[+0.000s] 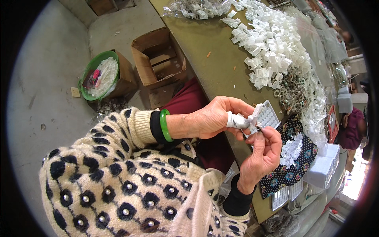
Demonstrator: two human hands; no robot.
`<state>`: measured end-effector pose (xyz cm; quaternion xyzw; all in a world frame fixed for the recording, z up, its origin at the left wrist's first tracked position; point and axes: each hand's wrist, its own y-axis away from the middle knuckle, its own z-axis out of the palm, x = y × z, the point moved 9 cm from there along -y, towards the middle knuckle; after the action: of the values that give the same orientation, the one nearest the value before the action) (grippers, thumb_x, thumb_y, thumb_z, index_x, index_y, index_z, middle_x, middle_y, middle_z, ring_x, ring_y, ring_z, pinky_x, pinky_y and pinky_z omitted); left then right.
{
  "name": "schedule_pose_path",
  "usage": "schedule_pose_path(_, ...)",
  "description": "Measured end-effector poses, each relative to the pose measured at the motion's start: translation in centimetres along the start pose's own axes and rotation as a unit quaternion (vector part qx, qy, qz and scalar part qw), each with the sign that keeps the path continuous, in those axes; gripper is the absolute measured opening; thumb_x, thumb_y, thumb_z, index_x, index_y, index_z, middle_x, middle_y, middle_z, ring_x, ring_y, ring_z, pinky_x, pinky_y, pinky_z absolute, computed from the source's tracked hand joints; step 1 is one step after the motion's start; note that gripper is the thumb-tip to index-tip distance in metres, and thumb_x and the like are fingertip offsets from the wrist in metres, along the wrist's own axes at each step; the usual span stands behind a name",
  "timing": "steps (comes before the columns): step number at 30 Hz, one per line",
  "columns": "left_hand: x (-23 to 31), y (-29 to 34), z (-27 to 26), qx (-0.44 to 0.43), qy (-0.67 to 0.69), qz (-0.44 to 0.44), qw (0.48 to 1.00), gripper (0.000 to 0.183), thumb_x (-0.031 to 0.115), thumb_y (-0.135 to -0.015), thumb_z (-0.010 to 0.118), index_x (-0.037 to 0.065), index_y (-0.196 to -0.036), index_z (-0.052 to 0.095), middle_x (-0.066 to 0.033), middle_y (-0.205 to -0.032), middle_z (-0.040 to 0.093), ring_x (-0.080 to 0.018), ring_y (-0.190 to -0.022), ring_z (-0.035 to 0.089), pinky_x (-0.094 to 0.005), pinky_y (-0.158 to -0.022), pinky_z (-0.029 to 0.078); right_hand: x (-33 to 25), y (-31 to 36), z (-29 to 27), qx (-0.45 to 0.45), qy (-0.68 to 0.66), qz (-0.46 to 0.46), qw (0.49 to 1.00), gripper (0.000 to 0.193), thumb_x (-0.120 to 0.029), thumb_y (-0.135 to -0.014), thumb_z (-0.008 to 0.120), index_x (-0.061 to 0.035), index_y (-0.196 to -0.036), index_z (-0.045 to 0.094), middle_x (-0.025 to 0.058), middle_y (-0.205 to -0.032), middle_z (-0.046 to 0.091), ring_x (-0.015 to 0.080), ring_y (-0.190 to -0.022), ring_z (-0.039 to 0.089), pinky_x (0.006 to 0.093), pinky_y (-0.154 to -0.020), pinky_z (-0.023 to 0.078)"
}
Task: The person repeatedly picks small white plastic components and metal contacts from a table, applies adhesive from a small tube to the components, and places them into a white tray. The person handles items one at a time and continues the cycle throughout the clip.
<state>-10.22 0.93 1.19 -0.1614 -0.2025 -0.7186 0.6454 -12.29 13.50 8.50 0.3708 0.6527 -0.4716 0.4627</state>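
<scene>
My left hand (213,118), with a green bangle (166,125) at its wrist and a white wrap (235,120) on the thumb, grips a small white plastic piece (257,110). Close against it, my right hand (261,155) pinches with thumb and forefinger at the lower end of that piece. A tiny dark bit shows at those fingertips, too small to name. Just behind the fingers is a white dimpled tray (271,113), partly covered by both hands. On a dark patterned cloth (272,181) beside my right hand lies a heap of small white slips (292,151).
Clear-white plastic pieces (268,43) form a big pile on the green table (209,67), beside a tangle of small metal parts (294,93). White trays (323,166) are stacked at the right. On the floor stand an open cardboard box (144,65) and a green-rimmed bin (85,75).
</scene>
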Motion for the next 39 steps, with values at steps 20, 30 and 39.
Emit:
schedule_pose_path(20, 0.4, 0.4, -0.3, 0.003, -0.089, 0.039, 0.995, 0.028, -0.001, -0.081, 0.074, -0.003, -0.108, 0.068, -0.0106, -0.100, 0.068, -0.0156, -0.088, 0.066, -0.0276, -0.075, 0.058, 2.4, 0.4, 0.5, -0.010, -0.207, 0.175, 0.963, 0.004, 0.001, -0.090, 0.059, 0.0015, -0.094, 0.058, 0.0045, -0.074, 0.057, 0.0091, -0.055, 0.046, 0.0248, -0.054, 0.043)
schedule_pose_path(30, 1.4, 0.5, 0.1, -0.009, -0.133, 0.108, 0.985, 0.027, 0.000, -0.078, 0.078, -0.002, -0.103, 0.069, -0.0072, -0.103, 0.065, -0.0141, -0.090, 0.064, -0.0264, -0.077, 0.056, 1.0, 1.1, 0.9, 0.006, -0.050, 0.101, 0.994, 0.007, -0.001, -0.092, 0.060, 0.0031, -0.098, 0.060, 0.0049, -0.087, 0.059, 0.0095, -0.068, 0.054, 0.0209, -0.062, 0.045)
schedule_pose_path(39, 1.3, 1.1, -0.3, 0.062, -0.109, 0.064, 0.990, 0.018, 0.001, -0.081, 0.076, -0.003, -0.096, 0.068, -0.0064, -0.091, 0.068, -0.0114, -0.072, 0.064, -0.0241, -0.063, 0.053, -0.4, 2.3, 1.5, 0.023, 0.160, -0.072, 0.984, 0.006, 0.006, -0.091, 0.059, 0.0024, -0.094, 0.056, 0.0073, -0.101, 0.057, 0.0118, -0.081, 0.061, 0.0229, -0.071, 0.051)
